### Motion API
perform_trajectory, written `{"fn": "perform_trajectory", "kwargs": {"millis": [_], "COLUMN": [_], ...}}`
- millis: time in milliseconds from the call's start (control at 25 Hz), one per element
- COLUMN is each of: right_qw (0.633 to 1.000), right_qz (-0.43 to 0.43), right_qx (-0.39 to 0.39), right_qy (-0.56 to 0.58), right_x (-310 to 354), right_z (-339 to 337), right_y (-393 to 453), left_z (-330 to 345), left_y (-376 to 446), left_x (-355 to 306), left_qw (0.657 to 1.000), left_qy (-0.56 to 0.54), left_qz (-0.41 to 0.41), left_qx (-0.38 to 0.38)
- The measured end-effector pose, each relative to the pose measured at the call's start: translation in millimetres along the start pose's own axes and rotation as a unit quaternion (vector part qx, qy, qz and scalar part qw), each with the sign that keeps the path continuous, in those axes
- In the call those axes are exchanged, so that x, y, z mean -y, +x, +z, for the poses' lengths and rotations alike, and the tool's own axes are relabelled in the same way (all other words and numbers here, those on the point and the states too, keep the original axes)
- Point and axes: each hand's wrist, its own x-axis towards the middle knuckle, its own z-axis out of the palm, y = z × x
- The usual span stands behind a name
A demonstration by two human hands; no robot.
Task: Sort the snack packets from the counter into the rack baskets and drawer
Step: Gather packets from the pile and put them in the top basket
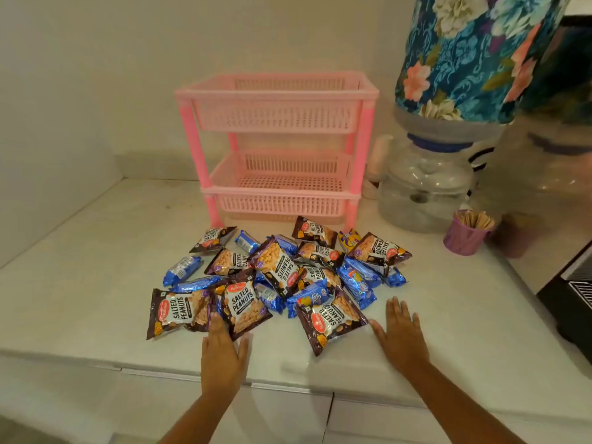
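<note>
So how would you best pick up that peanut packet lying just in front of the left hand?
Probably by the near bottom edge of the salted peanuts packet, coming from the counter's front edge. It lies flat on top of the pile, tilted, its lower corner already beside the left hand, so thumb and fingers could pinch that flat sealed edge.

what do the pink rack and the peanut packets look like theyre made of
The pink rack looks like moulded plastic, matte: slotted basket walls and tube legs in one even colour. The peanut packets look like glossy printed film, with crinkles and light glints; whether plastic or foil-lined cannot be told.
</note>
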Motion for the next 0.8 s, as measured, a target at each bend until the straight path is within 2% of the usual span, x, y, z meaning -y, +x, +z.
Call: {"fn": "perform_trajectory", "kwargs": {"millis": [120,400,480,640,800], "right_qw": [1.0,0.999,0.999,0.989,0.982], "right_qz": [0.021,0.006,-0.023,-0.138,-0.175], "right_qx": [-0.016,-0.006,-0.013,-0.053,-0.04], "right_qy": [-0.001,-0.032,-0.025,0.015,0.061], "right_x": [-5,-4,-3,0,0], "right_z": [7,7,8,9,7], "right_y": [1,5,6,5,4], "left_z": [7,11,12,10,4], "left_y": [0,2,2,3,5], "left_x": [4,2,1,-6,-13], "left_qw": [0.996,0.992,0.992,0.991,0.991], "left_qy": [0.085,0.127,0.126,0.119,0.097], "left_qz": [0.017,0.008,-0.007,-0.051,-0.081], "left_qx": [-0.002,-0.003,-0.008,-0.042,-0.051]}}
